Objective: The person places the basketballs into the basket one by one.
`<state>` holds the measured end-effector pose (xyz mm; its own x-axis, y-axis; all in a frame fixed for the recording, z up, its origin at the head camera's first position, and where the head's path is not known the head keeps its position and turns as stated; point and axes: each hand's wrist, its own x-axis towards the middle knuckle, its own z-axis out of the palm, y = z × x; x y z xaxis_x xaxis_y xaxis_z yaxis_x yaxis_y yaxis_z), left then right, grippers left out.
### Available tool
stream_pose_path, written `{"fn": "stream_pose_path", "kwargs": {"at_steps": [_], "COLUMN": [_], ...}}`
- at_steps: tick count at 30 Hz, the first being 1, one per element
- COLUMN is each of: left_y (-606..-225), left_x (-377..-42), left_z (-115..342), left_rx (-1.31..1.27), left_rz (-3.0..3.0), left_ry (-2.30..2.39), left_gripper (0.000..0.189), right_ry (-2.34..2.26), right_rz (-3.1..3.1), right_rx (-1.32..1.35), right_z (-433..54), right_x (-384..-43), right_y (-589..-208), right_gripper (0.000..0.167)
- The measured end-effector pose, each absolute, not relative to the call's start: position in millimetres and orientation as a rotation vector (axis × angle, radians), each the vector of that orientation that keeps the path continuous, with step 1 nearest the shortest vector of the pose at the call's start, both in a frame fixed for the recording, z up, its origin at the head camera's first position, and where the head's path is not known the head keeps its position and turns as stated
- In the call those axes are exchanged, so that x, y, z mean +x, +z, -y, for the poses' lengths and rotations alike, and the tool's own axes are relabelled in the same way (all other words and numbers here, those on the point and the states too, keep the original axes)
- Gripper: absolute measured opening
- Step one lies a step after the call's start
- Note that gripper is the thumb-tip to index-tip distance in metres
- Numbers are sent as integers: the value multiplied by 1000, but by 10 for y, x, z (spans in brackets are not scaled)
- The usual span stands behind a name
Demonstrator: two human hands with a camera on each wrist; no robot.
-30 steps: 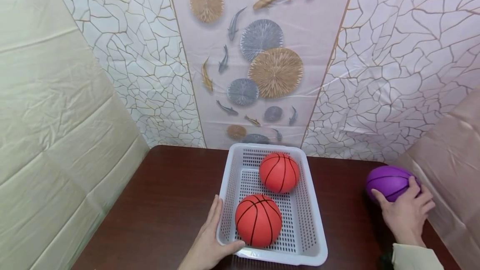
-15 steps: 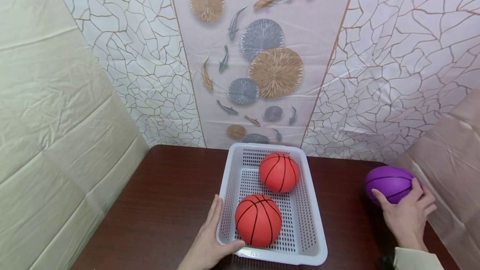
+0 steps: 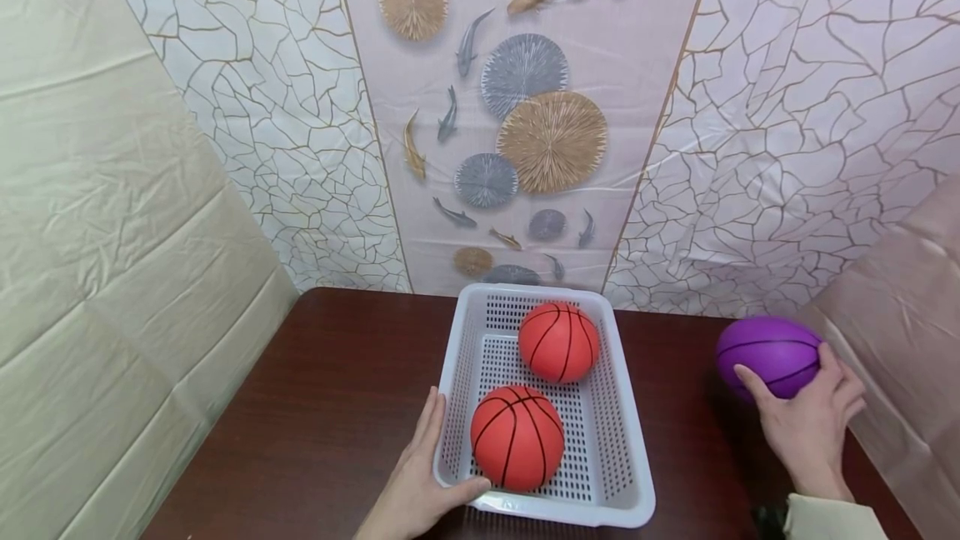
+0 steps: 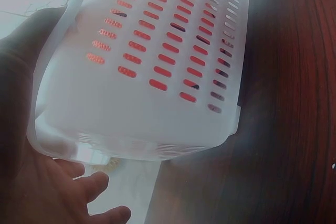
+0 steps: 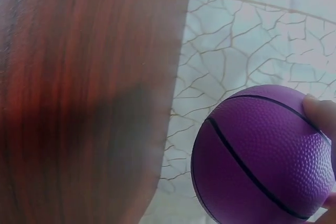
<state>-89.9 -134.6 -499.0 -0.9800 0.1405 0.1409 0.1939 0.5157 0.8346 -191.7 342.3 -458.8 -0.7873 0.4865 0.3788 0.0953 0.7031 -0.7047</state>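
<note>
A white perforated plastic basket [image 3: 633, 440] stands on the table with two small red basketballs inside: one ball [image 3: 558, 342] at the back, the other [image 3: 517, 438] near the front left. My left hand [image 3: 416, 473] rests at the basket's front left corner, straight fingers along the side and thumb on the front rim. In the left wrist view, red shows through slots in the basket wall [image 4: 115, 103]. My right hand [image 3: 813, 419] holds a small purple basketball [image 3: 765, 352] at the right, thumb and fingers spread round it. From the right wrist, the purple ball [image 5: 257, 156] appears above the table.
The dark brown wooden table [image 3: 322, 407] reaches to a patterned cloth backdrop [image 3: 480, 132]. A cream cloth wall [image 3: 112, 273] slants along the left, and a beige one [image 3: 900, 340] stands close beside my right hand.
My right hand has raised the purple basketball slightly and moved it a little left, away from the beige wall. My left hand and the basket have stayed in place.
</note>
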Motion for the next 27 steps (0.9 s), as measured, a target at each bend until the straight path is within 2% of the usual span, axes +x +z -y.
{"fn": "stream_pose_path", "kwargs": {"at_steps": [27], "left_y": [-4956], "left_x": [-889], "left_z": [1335], "left_rx": [-266], "left_rz": [2709], "left_ry": [-1500], "left_gripper": [116], "right_ry": [966], "right_rz": [2276], "right_rx": [-353], "right_z": [-3247], "right_x": [-1814], "right_y": [-4373], "right_gripper": [105]}}
